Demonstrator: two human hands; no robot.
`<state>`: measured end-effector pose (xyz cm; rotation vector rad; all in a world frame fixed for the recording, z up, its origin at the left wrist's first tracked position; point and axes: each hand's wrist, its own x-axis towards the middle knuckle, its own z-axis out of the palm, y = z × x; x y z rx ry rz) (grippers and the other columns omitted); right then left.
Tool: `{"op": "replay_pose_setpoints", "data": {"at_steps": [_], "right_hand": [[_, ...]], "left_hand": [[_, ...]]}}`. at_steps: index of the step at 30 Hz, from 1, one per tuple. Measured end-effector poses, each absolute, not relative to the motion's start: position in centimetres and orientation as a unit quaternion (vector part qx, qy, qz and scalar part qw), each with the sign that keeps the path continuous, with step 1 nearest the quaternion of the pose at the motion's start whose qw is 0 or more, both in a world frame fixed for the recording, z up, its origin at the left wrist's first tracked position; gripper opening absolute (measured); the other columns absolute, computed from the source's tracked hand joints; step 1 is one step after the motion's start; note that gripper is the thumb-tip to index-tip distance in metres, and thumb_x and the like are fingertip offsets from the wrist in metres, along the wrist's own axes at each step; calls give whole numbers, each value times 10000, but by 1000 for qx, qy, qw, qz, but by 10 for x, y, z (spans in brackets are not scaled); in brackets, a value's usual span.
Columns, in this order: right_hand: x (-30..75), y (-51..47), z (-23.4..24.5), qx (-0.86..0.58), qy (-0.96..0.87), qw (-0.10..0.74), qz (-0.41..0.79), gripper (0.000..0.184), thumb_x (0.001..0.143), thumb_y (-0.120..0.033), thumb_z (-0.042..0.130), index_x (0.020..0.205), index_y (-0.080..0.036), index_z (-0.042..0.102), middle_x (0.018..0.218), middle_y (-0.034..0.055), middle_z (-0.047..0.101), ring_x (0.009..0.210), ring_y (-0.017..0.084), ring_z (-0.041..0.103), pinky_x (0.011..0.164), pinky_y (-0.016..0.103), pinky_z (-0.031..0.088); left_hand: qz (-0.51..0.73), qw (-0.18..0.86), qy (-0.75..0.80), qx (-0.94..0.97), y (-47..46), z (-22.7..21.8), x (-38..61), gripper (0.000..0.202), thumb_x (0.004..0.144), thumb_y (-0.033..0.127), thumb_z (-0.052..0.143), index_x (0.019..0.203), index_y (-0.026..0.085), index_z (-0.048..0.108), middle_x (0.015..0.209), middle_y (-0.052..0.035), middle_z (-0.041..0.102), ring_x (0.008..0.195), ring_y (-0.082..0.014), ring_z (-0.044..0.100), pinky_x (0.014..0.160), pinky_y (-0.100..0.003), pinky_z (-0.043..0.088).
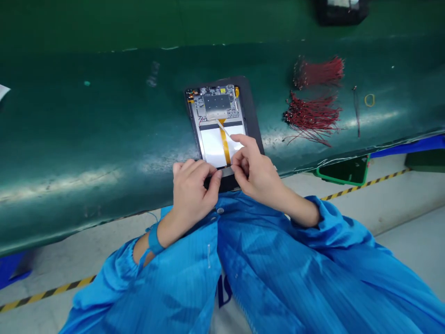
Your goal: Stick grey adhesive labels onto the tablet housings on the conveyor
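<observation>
An opened tablet [215, 105] lies in front of me, with its circuit board at the far end and a white battery [212, 146] crossed by an amber tape strip [224, 141]. My left hand [194, 185] is at its near left corner, fingers curled and thumb against the index finger; what they pinch is hidden. Over the near right part, my right hand [255, 169] has its thumb and fingers drawn together at the near edge. A thin pale strip [223, 128] runs from the board to its index finger; cable or tool, I cannot tell.
Beneath the tablet is a dark pad [253, 116] on the green mat [104, 116]. Two bundles of red wires [313, 113] lie to the right, beside a single wire [356, 111] and a yellow rubber band [369, 99]. A black object [342, 14] stands at the back.
</observation>
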<state>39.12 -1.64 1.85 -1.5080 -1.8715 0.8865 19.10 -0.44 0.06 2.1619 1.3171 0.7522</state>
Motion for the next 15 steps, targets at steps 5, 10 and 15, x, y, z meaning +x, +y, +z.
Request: {"op": "replay_pose_setpoints", "data": {"at_steps": [5, 10, 15], "right_hand": [[388, -16, 11, -575, -729, 258, 267, 685, 917, -116, 490, 1558, -258, 292, 924, -2, 668, 737, 176, 634, 661, 310, 483], [388, -16, 9, -573, -738, 246, 259, 709, 928, -119, 470, 1595, -248, 265, 1084, 59, 726, 805, 197, 681, 693, 326, 535], [387, -17, 6, -577, -736, 243, 256, 760, 926, -113, 476, 1631, -263, 236, 1112, 64, 734, 883, 218, 706, 723, 339, 572]], "left_hand": [[249, 193, 495, 810, -2, 2, 196, 265, 983, 249, 589, 721, 208, 580, 666, -15, 623, 685, -220, 534, 751, -425, 289], [220, 181, 509, 812, 1, 3, 200, 236, 913, 242, 608, 686, 214, 550, 642, -23, 614, 685, -242, 583, 737, -424, 287], [193, 188, 511, 816, 5, 5, 202, 240, 880, 251, 612, 655, 220, 534, 627, -34, 615, 666, -250, 581, 734, -424, 284]]}}
